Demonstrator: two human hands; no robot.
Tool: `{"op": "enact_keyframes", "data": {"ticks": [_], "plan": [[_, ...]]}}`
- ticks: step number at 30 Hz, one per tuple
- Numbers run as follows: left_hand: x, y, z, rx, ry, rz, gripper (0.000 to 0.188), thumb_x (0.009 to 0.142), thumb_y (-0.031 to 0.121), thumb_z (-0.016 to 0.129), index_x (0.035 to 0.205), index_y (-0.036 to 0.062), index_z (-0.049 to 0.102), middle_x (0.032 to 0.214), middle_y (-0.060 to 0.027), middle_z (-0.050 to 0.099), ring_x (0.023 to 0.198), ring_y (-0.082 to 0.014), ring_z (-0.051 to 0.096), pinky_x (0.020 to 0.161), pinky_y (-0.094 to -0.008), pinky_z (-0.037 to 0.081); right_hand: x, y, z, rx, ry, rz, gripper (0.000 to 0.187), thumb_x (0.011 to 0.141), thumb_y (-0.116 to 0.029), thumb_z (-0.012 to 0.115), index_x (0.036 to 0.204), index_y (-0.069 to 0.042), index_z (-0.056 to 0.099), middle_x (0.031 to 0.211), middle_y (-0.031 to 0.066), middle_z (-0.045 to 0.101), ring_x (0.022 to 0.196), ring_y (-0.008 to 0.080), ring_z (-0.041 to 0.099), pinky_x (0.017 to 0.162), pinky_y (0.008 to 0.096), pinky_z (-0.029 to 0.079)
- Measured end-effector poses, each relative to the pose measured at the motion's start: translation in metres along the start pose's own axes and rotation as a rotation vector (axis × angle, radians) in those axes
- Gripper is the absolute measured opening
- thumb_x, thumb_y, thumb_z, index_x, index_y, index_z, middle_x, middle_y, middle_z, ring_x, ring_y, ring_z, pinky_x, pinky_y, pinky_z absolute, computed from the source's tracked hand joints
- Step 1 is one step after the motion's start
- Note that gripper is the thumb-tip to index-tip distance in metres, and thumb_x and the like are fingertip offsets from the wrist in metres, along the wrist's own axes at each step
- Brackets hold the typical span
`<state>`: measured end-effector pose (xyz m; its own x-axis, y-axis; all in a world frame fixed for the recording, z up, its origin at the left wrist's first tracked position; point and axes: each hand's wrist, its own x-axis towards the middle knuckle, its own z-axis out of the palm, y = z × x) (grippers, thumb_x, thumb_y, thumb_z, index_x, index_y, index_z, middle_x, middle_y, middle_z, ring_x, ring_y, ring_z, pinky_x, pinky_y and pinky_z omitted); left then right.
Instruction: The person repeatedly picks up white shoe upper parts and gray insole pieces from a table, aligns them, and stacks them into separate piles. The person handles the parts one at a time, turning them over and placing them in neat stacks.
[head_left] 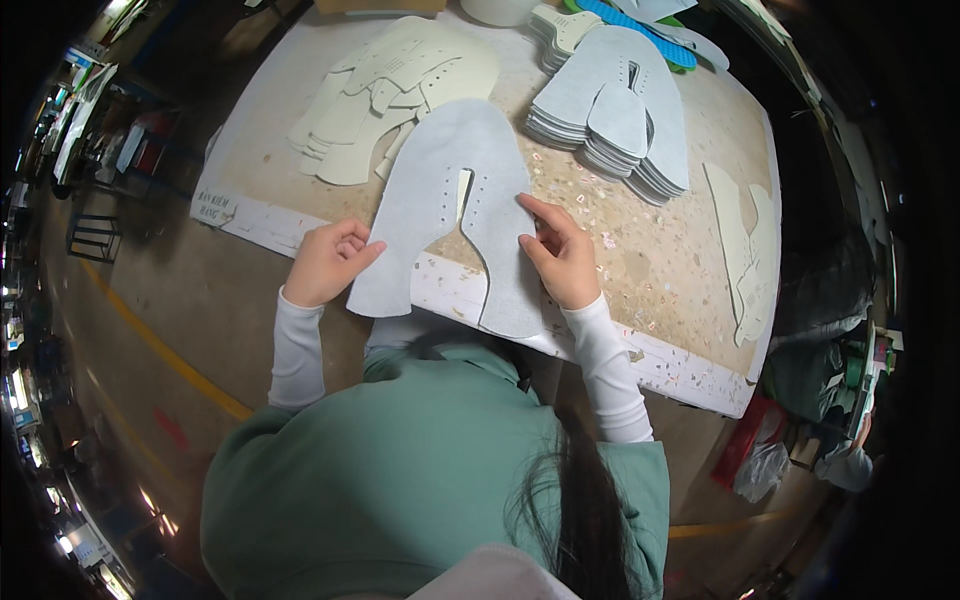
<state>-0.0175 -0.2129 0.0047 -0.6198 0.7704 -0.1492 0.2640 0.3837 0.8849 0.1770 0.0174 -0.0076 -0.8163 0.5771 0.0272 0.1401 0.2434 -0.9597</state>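
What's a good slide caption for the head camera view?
Left hand and right hand hold a grey horseshoe-shaped piece over a worktable, stacked grey pieces beyond.

matt, suede-like grey panel (420,180), smooth matt cream pieces (425,60), rough, speckled tabletop (640,265), glossy clear plastic bag (762,470)

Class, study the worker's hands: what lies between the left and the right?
Between the left hand and the right hand is a grey cut-out piece, slotted, with small holes, as the head view shows.
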Motion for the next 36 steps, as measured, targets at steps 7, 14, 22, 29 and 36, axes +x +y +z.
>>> {"op": "enact_keyframes", "data": {"ticks": [7, 14, 22, 29, 36], "plan": [[-0.005, 0.014, 0.019, 0.342, 0.293, 0.111, 0.034, 0.068, 0.017, 0.076, 0.095, 0.0051, 0.058, 0.072, -0.0032, 0.056, 0.057, -0.0126, 0.051, 0.055, -0.0258, 0.045, -0.016, -0.010, 0.007, -0.213, 0.165, -0.121, 0.044, 0.076, -0.002, 0.058, 0.120, -0.006, 0.055, 0.110, 0.0136, 0.055, 0.089, 0.0247, 0.056, 0.074, 0.0287, 0.048], [0.000, 0.008, 0.023, 0.373, 0.281, 0.160, 0.038, 0.068, 0.017, 0.075, 0.100, 0.0055, 0.058, 0.086, -0.0059, 0.058, 0.068, -0.0178, 0.056, 0.062, -0.0296, 0.048, -0.033, -0.017, 0.018, 0.164, 0.220, 0.001, 0.055, 0.084, 0.000, 0.053, 0.136, -0.009, 0.039, 0.120, 0.0056, 0.052, 0.097, 0.0117, 0.050, 0.086, 0.0255, 0.042], [-0.008, 0.024, 0.043, -0.307, 0.134, 0.116, 0.036, 0.079, 0.000, 0.062, 0.114, 0.0019, 0.054, 0.100, -0.0039, 0.057, 0.068, -0.0035, 0.052, 0.057, -0.0165, 0.041, -0.013, -0.021, 0.013, -0.288, -0.037, -0.099, 0.043, 0.080, -0.003, 0.051, 0.123, -0.006, 0.052, 0.110, 0.0232, 0.053, 0.081, 0.0350, 0.058, 0.073, 0.0373, 0.047], [-0.012, 0.066, 0.044, -0.474, -0.283, 0.059, 0.044, 0.085, -0.002, 0.053, 0.128, -0.0022, 0.044, 0.124, -0.0061, 0.050, 0.063, -0.0007, 0.053, 0.054, -0.0142, 0.043, 0.025, -0.070, -0.044, -0.614, -0.156, -0.413, 0.052, 0.075, 0.006, 0.047, 0.124, -0.009, 0.052, 0.116, 0.0204, 0.053, 0.095, 0.0372, 0.058, 0.081, 0.0365, 0.048], [0.053, 0.128, 0.039, -0.585, -0.041, 0.473, 0.045, 0.086, -0.002, 0.051, 0.130, -0.0038, 0.040, 0.130, -0.0107, 0.047, 0.085, -0.0094, 0.061, 0.074, -0.0226, 0.050, 0.103, -0.107, -0.137, -0.409, 0.058, -0.594, 0.049, 0.081, 0.005, 0.049, 0.128, -0.008, 0.051, 0.124, 0.0094, 0.054, 0.110, 0.0146, 0.051, 0.093, 0.0237, 0.039]]}}
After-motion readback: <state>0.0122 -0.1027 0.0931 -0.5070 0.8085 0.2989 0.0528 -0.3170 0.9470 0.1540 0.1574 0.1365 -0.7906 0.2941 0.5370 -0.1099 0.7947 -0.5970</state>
